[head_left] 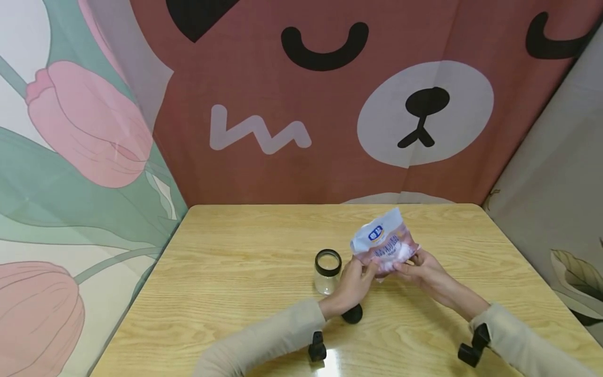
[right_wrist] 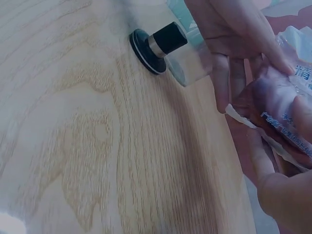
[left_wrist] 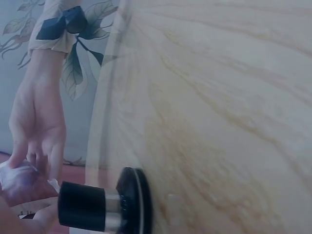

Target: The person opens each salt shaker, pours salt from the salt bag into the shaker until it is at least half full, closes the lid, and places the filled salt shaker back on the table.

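Note:
A pink and pale-blue plastic bag [head_left: 383, 243] with a blue logo is held up over the table. My left hand [head_left: 353, 285] grips its lower left edge, thumb on the printed face. At the lower right edge my right hand [head_left: 428, 275] pinches it. The right wrist view shows the bag [right_wrist: 278, 97] bulging between both hands. Just left of my left hand stands a clear glass jar [head_left: 325, 285] with a black rim, its mouth uncovered. A black lid [head_left: 352, 314] with a knob lies below my left wrist; the left wrist view shows its silver collar.
The wood-grain table [head_left: 235, 262] reaches back to a hanging cloth [head_left: 264, 178] printed with a bear face. Patterned cloths also hang along the left and right sides. Small black devices [head_left: 317, 348] are strapped at both wrists.

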Motion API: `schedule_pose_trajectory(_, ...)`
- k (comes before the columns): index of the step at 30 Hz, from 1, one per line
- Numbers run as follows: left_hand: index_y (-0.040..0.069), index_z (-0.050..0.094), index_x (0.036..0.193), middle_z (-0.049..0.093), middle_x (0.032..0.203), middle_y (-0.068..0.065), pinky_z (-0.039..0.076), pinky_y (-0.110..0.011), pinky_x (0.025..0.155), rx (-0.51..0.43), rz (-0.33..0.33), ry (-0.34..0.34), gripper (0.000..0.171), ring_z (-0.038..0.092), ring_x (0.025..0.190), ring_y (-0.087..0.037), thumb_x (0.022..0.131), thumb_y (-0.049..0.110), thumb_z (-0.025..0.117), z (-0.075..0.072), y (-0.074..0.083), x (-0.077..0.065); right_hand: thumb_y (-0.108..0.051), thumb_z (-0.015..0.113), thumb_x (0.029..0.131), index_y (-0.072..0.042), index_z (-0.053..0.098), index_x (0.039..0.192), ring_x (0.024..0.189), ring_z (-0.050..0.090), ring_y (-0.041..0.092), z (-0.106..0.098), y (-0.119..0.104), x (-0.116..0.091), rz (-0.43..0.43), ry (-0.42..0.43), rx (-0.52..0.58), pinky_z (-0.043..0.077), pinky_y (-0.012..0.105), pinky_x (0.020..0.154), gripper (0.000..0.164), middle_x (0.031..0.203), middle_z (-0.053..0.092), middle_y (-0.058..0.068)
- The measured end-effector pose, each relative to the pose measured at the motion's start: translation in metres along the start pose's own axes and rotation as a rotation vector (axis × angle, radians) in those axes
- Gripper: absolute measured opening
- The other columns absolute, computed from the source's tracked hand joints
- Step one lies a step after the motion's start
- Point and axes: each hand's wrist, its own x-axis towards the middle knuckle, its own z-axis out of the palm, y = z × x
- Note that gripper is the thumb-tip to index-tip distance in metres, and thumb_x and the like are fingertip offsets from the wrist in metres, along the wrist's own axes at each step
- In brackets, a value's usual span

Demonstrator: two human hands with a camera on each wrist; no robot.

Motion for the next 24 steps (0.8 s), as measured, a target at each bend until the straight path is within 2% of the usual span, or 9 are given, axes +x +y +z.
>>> schedule_pose_trajectory(3, 0.006, 0.053, 0.129, 0.065, 0.096, 0.000, 0.052, -0.020, 0.063, -0.025, -0.016, 0.013, 0.033, 0.059, 0.078, -0.004, 0.105, 0.029, 0.051, -0.001, 0.003, 0.000, 0.002, 0.061, 0.096, 0.005, 0.030, 0.137, 0.108, 0.060, 0.016, 0.001, 0.000, 0.002, -0.006, -0.004, 0.000, 0.051, 0.033, 0.098, 0.052, 0.124, 0.048, 0.008)
schedule_pose_trajectory(7, 0.006, 0.053, 0.129, 0.064, 0.095, 0.002, 0.050, -0.020, 0.060, -0.033, -0.024, 0.019, 0.033, 0.057, 0.076, -0.003, 0.105, 0.030, 0.050, -0.002, 0.006, 0.002, -0.001, 0.059, 0.098, 0.006, 0.029, 0.139, 0.109, 0.059, 0.015, 0.001, 0.002, 0.004, -0.020, -0.020, 0.003, 0.051, 0.030, 0.098, 0.050, 0.124, 0.050, 0.007)
schedule_pose_trajectory(11, 0.006, 0.052, 0.128, 0.062, 0.091, 0.002, 0.049, -0.020, 0.059, -0.028, -0.024, 0.025, 0.032, 0.055, 0.073, -0.003, 0.106, 0.029, 0.050, -0.003, 0.006, 0.001, -0.001, 0.056, 0.100, -0.003, 0.033, 0.138, 0.112, 0.058, 0.015, 0.002, 0.005, 0.004, -0.049, -0.046, -0.013, 0.050, 0.032, 0.100, 0.044, 0.126, 0.049, 0.007)
schedule_pose_trajectory(16, 0.007, 0.047, 0.132, 0.065, 0.100, -0.002, 0.052, -0.020, 0.066, -0.060, -0.003, 0.032, 0.032, 0.058, 0.081, -0.004, 0.107, 0.026, 0.048, -0.004, 0.004, -0.003, -0.001, 0.054, 0.101, -0.014, 0.036, 0.135, 0.114, 0.058, 0.016, 0.005, 0.006, 0.003, -0.077, -0.081, -0.017, 0.049, 0.038, 0.101, 0.041, 0.129, 0.046, 0.008)
schedule_pose_trajectory(24, 0.008, 0.046, 0.131, 0.066, 0.108, -0.007, 0.054, -0.021, 0.076, -0.057, 0.009, 0.058, 0.033, 0.063, 0.092, -0.007, 0.106, 0.029, 0.048, -0.003, 0.007, -0.002, 0.000, 0.054, 0.101, -0.007, 0.035, 0.137, 0.110, 0.061, 0.019, 0.007, -0.004, 0.003, -0.082, -0.085, -0.013, 0.052, 0.040, 0.097, 0.041, 0.126, 0.050, 0.008)
